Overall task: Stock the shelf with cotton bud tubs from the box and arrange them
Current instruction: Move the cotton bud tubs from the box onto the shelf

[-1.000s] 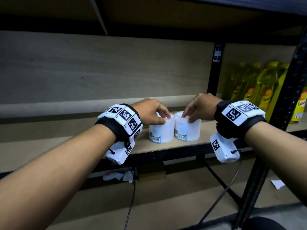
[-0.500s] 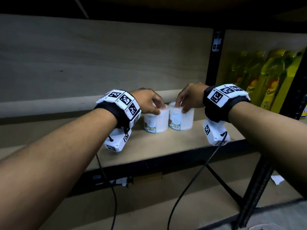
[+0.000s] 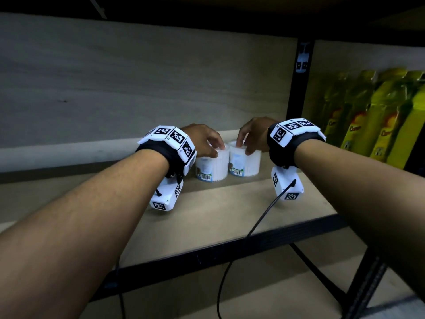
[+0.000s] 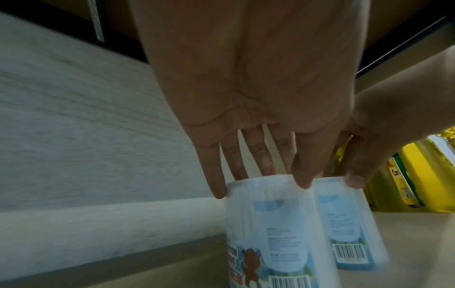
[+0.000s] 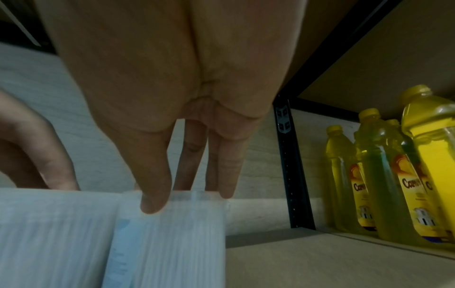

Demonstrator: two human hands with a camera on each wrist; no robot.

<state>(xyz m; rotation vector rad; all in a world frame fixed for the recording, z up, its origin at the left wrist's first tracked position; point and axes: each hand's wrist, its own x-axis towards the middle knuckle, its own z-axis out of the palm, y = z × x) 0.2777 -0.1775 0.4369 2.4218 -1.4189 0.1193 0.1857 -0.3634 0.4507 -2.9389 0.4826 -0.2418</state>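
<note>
Two white cotton bud tubs with blue labels stand side by side, touching, on the wooden shelf. My left hand grips the left tub by its top rim, thumb in front and fingers behind. In the left wrist view that tub fills the lower middle. My right hand holds the right tub the same way at its lid. The right wrist view shows the right tub under my fingertips. Both tubs are upright and deep on the shelf.
A black upright post divides the shelf. Beyond it, to the right, stand several yellow oil bottles. The wooden back panel lies close behind the tubs. Cables hang from my wrist units over the shelf's black front edge.
Both hands have slid the two tubs further back on the shelf, away from the front edge. The hold on each tub is the same.
</note>
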